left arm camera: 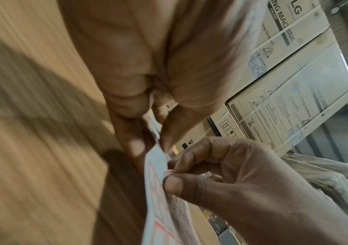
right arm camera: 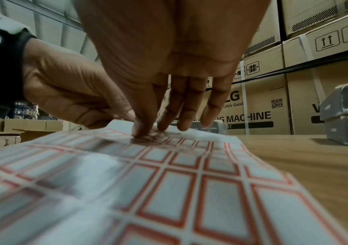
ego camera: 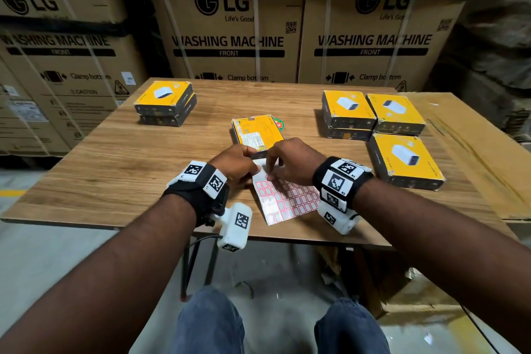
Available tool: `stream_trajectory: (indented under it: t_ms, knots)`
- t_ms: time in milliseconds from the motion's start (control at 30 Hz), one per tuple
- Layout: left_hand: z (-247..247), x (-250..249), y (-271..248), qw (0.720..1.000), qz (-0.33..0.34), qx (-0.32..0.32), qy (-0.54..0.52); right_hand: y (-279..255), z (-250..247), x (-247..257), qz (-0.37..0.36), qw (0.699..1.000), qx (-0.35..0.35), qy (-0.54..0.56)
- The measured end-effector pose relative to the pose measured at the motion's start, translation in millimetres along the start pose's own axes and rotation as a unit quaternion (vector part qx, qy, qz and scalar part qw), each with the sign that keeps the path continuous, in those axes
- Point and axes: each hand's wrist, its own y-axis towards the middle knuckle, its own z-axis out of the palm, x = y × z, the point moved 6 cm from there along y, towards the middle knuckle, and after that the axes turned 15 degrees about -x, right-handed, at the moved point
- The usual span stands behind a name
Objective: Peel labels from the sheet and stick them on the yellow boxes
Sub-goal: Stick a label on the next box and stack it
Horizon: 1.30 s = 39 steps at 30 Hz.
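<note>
A white sheet of red-bordered labels (ego camera: 287, 201) lies near the table's front edge, its far end lifted. My left hand (ego camera: 253, 161) pinches that far end between thumb and fingers; the left wrist view shows the pinch (left arm camera: 156, 140). My right hand (ego camera: 270, 175) has its thumb and forefinger closed on one label (left arm camera: 170, 172) at the top of the sheet (right arm camera: 169, 182), the other fingers (right arm camera: 189, 116) spread above it. Just beyond the hands, one yellow box (ego camera: 258, 131) lies with its printed back side up.
On the wooden table (ego camera: 129, 158) a stack of two yellow boxes (ego camera: 166, 102) sits at the far left. More yellow boxes sit at the right (ego camera: 347, 109) (ego camera: 396, 112) (ego camera: 408, 161). Large washing-machine cartons (ego camera: 230, 37) wall off the back. Flat cardboard (ego camera: 474, 152) lies at the right.
</note>
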Motion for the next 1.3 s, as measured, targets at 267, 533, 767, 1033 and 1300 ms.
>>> stream_trajectory:
  t_ms: [267,533,767,1033,1300]
  knots:
    - [1,4,6,0.995,0.061,0.0,0.073,1,-2,-2,-0.019,0.999,-0.003,0.03]
    - [-7,-5,9,0.97,0.13,-0.059,0.194,7,-14,-5,-0.042,0.998,-0.037,0.006]
    - [-44,-19,14,0.922,0.164,-0.21,0.282,28,-27,-13,0.001,1.0,-0.018,-0.011]
    - [-33,-14,28,0.947,0.134,-0.139,0.257,45,-23,-34,0.119,0.993,0.02,0.012]
    - [-39,-19,31,0.951,0.159,-0.181,0.193,50,-22,-17,0.142,0.983,0.016,0.119]
